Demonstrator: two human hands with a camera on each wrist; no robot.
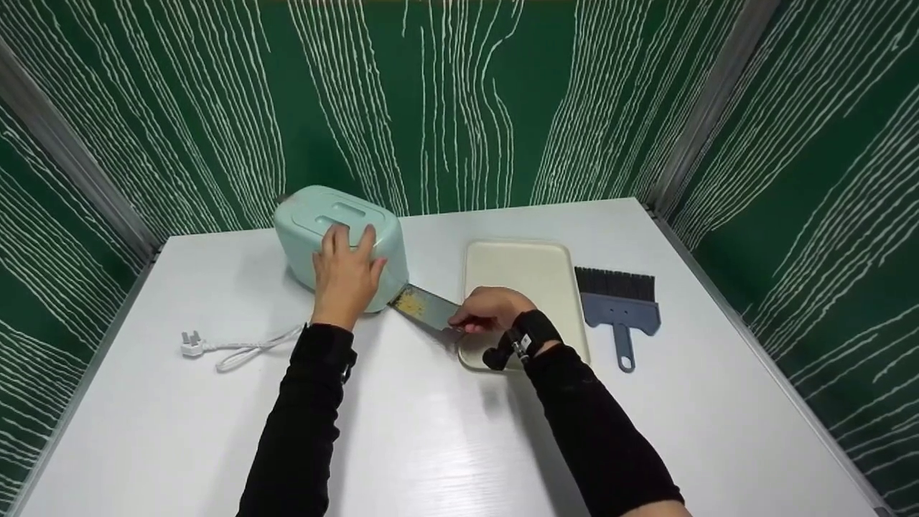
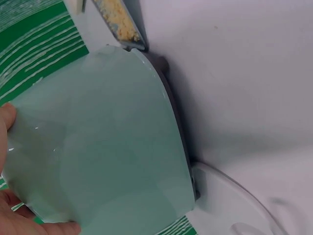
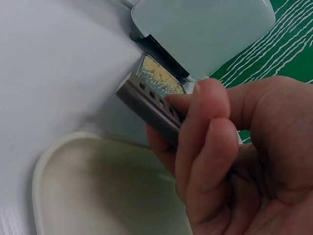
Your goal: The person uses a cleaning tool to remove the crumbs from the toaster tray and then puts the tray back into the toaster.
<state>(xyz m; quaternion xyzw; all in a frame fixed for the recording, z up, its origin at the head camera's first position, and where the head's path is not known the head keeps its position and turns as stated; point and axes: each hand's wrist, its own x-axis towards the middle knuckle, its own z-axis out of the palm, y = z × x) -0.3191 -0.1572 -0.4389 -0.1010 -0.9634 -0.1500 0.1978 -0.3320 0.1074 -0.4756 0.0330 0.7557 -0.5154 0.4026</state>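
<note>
A mint-green toaster (image 1: 337,244) stands at the back left, two slots in its top. My left hand (image 1: 348,276) holds it from above, fingers over the top near the slots and thumb toward the right end. In the left wrist view the toaster's side (image 2: 102,142) lies between thumb and fingers. My right hand (image 1: 492,309) pinches the outer end of a flat grey crumb tray (image 1: 438,310). Yellow crumbs (image 3: 159,76) lie on it toward the toaster. Its inner end is right at the dark opening (image 3: 164,55) low on the toaster's end.
Under my right wrist lies a cream rectangular tray (image 1: 520,266). To its right is a blue-grey hand brush (image 1: 621,309) with black bristles. The toaster's white cord and plug (image 1: 192,345) lie at the left. Green walls with white lines rise behind the white table (image 1: 402,445).
</note>
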